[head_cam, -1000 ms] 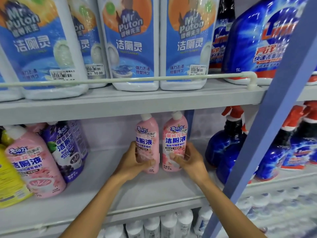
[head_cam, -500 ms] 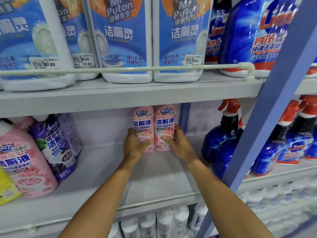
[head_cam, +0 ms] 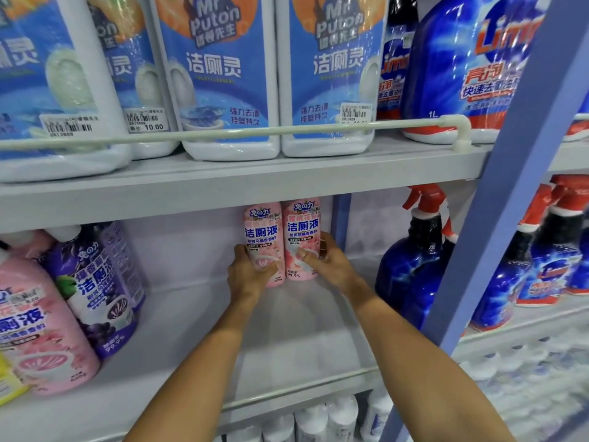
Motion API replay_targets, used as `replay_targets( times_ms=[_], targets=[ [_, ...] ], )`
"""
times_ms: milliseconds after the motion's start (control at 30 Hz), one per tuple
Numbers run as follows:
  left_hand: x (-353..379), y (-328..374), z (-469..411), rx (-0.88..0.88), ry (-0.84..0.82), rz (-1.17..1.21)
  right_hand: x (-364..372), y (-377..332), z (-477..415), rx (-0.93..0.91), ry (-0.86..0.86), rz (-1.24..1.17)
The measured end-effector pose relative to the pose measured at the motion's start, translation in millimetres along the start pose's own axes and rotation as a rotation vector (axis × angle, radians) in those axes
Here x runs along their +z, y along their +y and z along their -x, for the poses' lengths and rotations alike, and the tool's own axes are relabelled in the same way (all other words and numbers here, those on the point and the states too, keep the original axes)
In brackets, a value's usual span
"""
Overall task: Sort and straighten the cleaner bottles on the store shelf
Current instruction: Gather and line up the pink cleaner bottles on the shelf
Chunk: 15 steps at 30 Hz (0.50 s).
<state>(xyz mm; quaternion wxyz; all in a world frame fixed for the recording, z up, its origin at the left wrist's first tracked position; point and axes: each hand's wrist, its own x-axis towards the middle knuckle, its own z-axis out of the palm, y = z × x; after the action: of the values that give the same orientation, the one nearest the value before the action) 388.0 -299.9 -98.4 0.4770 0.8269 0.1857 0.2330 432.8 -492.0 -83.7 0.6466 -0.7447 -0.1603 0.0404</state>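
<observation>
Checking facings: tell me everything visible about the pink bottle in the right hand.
The right pink bottle is glossy plastic, its label showing blue Chinese characters, a blossom picture and "99.9%" near the base. Its cap is hidden by the upper shelf. It stands upright, label forward, deep on the middle shelf, close against the left pink bottle. The right hand grips its lower right side, thumb across the front.

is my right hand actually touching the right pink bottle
Touching. The head view shows the right hand with its thumb lying across the front of the right pink bottle, fingers curled round its far side.
</observation>
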Motion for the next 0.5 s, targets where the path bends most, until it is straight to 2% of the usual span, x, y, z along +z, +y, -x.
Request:
replay_targets(
  times_ms=[300, 500],
  targets=[
    [-4, -20, -8, 0.067, -0.081, 0.092, 1, 9, -1, -0.031, 0.059, 0.028],
    [-1, -18, -9, 0.073, -0.069, 0.086, 2, 9, 2, -0.047, 0.045, 0.031]
  ],
)
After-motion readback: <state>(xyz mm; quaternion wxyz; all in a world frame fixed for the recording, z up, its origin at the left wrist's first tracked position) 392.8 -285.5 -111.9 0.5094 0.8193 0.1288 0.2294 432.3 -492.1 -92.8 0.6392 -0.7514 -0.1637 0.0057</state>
